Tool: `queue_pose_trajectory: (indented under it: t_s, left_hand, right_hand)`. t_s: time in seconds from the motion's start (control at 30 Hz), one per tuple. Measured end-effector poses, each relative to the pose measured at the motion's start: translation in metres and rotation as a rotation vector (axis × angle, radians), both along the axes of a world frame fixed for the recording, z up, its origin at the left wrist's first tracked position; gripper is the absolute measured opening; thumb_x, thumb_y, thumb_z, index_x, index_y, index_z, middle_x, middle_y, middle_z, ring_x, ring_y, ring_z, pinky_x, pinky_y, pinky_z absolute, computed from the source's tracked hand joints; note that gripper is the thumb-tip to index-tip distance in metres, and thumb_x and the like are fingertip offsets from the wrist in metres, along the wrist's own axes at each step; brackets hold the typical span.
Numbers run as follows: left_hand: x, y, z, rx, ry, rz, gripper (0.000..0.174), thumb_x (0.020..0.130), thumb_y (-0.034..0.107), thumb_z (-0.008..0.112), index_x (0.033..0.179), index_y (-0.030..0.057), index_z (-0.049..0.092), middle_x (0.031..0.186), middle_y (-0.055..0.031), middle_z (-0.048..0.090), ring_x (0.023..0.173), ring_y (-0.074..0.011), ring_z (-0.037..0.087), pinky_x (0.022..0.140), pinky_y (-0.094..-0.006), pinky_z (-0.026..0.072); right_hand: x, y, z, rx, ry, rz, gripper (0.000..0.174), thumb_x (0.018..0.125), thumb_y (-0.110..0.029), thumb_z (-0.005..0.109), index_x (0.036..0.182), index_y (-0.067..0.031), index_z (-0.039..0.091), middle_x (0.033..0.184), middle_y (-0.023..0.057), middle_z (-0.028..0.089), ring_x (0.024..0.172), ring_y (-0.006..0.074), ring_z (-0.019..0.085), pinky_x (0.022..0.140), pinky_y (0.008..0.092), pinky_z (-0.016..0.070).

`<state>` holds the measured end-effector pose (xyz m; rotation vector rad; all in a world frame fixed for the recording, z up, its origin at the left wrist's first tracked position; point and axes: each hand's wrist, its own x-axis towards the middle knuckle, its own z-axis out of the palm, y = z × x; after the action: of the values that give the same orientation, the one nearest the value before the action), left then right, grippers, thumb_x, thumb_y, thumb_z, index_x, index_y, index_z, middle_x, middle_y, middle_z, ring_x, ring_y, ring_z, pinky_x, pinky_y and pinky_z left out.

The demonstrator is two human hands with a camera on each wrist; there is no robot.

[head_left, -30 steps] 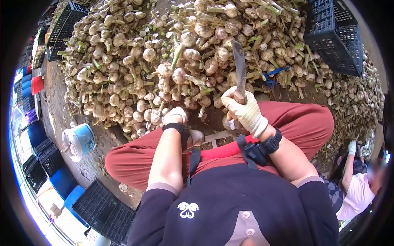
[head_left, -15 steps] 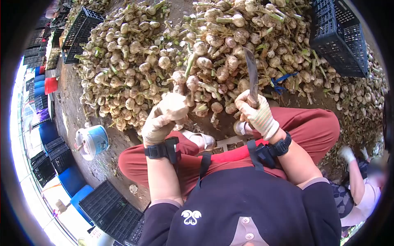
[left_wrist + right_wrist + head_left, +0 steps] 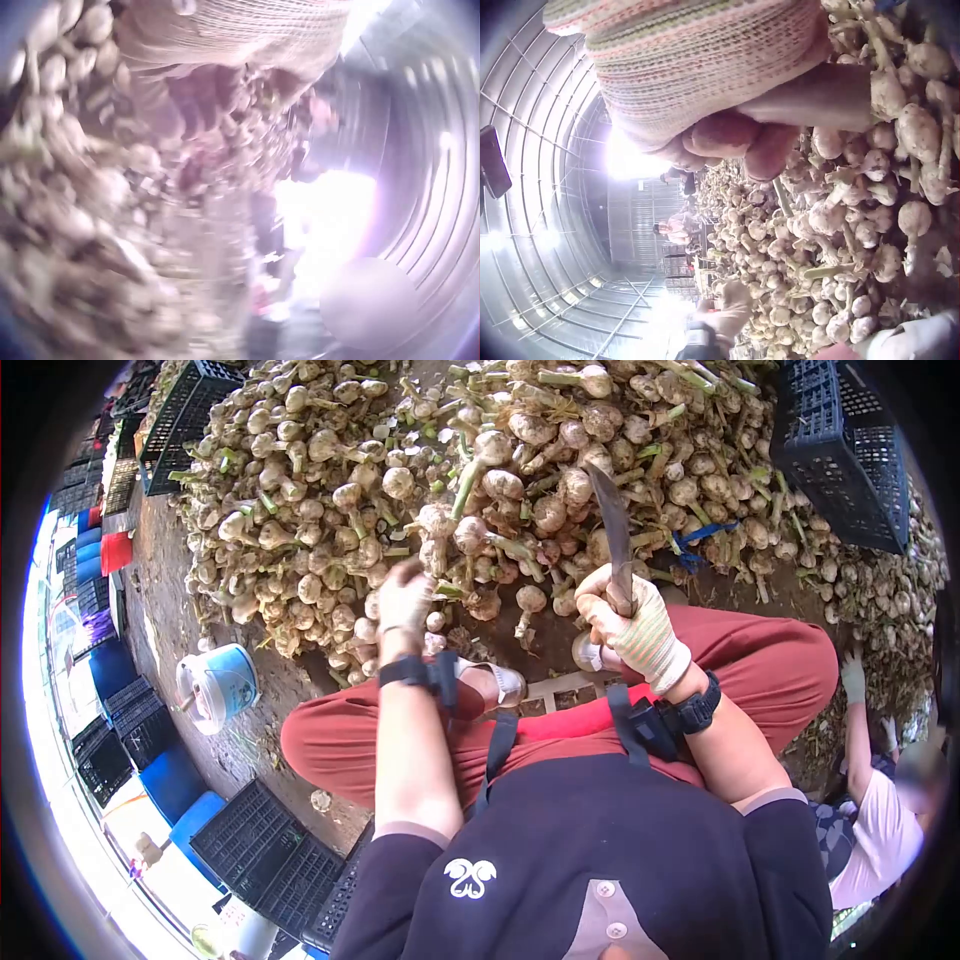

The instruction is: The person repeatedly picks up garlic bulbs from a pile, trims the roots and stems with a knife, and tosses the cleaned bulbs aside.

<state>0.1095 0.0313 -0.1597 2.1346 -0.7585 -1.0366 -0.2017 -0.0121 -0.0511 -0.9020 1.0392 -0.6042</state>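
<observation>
In the head view my gloved left hand (image 3: 404, 605) is over the near edge of the garlic pile (image 3: 310, 530), its fingers blurred and loosely bent. The left wrist view shows the glove (image 3: 232, 37) above blurred bulbs, and I make out nothing held. My gloved right hand (image 3: 638, 630) grips the wooden handle of a knife (image 3: 613, 525), its curved blade pointing away from me over the bulbs. Bare fingertips (image 3: 727, 135) curl round the handle in the right wrist view; the blade runs right from them.
Dark crates stand at the upper right (image 3: 835, 450) and upper left (image 3: 190, 420). A white-blue bucket (image 3: 225, 685) is left of my crossed legs, with a black crate (image 3: 265, 850) below it. Another person (image 3: 875, 830) sits at the lower right. Blue string (image 3: 700, 540) lies on the garlic.
From the near edge of the pile, my left hand rose back toward me, then moved forward over the bulbs again. My right hand keeps its grip on the upright-looking knife, with little movement.
</observation>
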Motion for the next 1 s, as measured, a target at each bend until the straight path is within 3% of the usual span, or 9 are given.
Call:
queue_pose_trajectory:
  t_s: [0.07,0.27,0.4,0.6,0.63,0.77,0.8,0.87,1.0]
  left_hand:
    - [-0.017,0.011,-0.063,0.344,-0.302,-0.238,0.044,0.074,0.007,0.067,0.118,0.0028,0.060,0.106,-0.0106,0.065,0.094,-0.0205,0.061,0.085,-0.0328,0.0484]
    - [-0.067,0.014,-0.060,0.008,0.464,0.001,0.047,0.070,0.001,0.071,0.116,0.0021,0.060,0.102,-0.0075,0.066,0.092,-0.0174,0.061,0.084,-0.0285,0.0479]
    - [-0.093,0.014,-0.083,-0.111,-0.371,-0.249,0.051,0.061,0.024,0.079,0.107,0.0063,0.064,0.100,-0.0184,0.065,0.098,-0.0355,0.060,0.089,-0.0403,0.0467]
    - [-0.090,0.004,-0.090,-0.202,-0.436,-0.553,0.034,0.073,0.025,0.071,0.103,0.0092,0.066,0.101,-0.0147,0.065,0.092,-0.0352,0.061,0.082,-0.0405,0.0482]
    - [-0.098,-0.006,-0.067,-0.204,-0.272,-0.516,0.032,0.074,0.024,0.069,0.102,0.0091,0.066,0.101,-0.0152,0.065,0.090,-0.0353,0.061,0.081,-0.0398,0.0487]
    - [-0.112,-0.017,0.057,-0.112,-0.446,-0.786,0.020,0.077,0.017,0.064,0.095,0.0079,0.065,0.092,-0.0156,0.065,0.082,-0.0347,0.061,0.072,-0.0382,0.0501]
    - [-0.102,-0.004,0.028,-0.165,-0.079,-0.564,0.015,0.074,0.013,0.065,0.088,0.0080,0.064,0.080,-0.0126,0.063,0.073,-0.0338,0.060,0.064,-0.0374,0.0494]
    - [-0.117,-0.023,0.117,-0.313,-0.482,-0.984,0.015,0.069,0.009,0.067,0.083,0.0080,0.062,0.074,-0.0105,0.061,0.070,-0.0333,0.060,0.062,-0.0369,0.0490]
    - [-0.124,-0.015,0.163,-0.520,-0.460,-0.995,0.018,0.068,0.004,0.065,0.085,0.0078,0.061,0.076,-0.0108,0.061,0.072,-0.0324,0.061,0.063,-0.0362,0.0493]
  right_hand:
    - [0.002,0.000,-0.003,-0.036,0.023,0.016,0.004,0.086,-0.004,0.060,0.085,-0.0080,0.059,0.063,-0.0054,0.052,0.052,0.0017,0.046,0.047,0.0185,0.0378]
    - [0.004,-0.004,-0.001,0.005,-0.002,-0.002,0.005,0.086,-0.004,0.060,0.084,-0.0077,0.059,0.063,-0.0056,0.052,0.052,0.0016,0.045,0.046,0.0183,0.0363]
    - [0.002,-0.002,-0.005,-0.074,0.026,0.009,0.004,0.085,-0.004,0.061,0.083,-0.0072,0.060,0.065,-0.0049,0.054,0.056,0.0022,0.046,0.050,0.0192,0.0379]
    - [-0.012,-0.002,-0.010,-0.283,0.175,0.098,0.004,0.081,-0.006,0.063,0.083,-0.0078,0.060,0.066,0.0010,0.056,0.058,0.0082,0.052,0.055,0.0251,0.0437]
    - [-0.015,-0.007,-0.012,-0.488,0.271,0.163,0.009,0.078,-0.009,0.065,0.085,-0.0084,0.059,0.069,0.0079,0.060,0.058,0.0210,0.059,0.056,0.0309,0.0465]
    - [-0.018,-0.014,-0.005,-0.619,0.457,0.316,0.024,0.068,-0.001,0.065,0.091,-0.0075,0.061,0.072,0.0112,0.060,0.065,0.0229,0.061,0.062,0.0295,0.0484]
    - [-0.018,-0.014,-0.004,-0.626,0.458,0.314,0.024,0.068,-0.001,0.065,0.091,-0.0075,0.061,0.072,0.0112,0.060,0.065,0.0229,0.061,0.062,0.0295,0.0484]
    - [-0.019,-0.014,-0.003,-0.920,0.414,0.361,0.024,0.070,-0.010,0.068,0.091,-0.0127,0.058,0.075,0.0120,0.062,0.070,0.0328,0.062,0.060,0.0398,0.0486]
    - [-0.034,-0.020,-0.047,-0.838,0.486,0.382,0.021,0.067,-0.005,0.065,0.086,-0.0093,0.060,0.070,0.0110,0.061,0.067,0.0321,0.062,0.059,0.0350,0.0494]
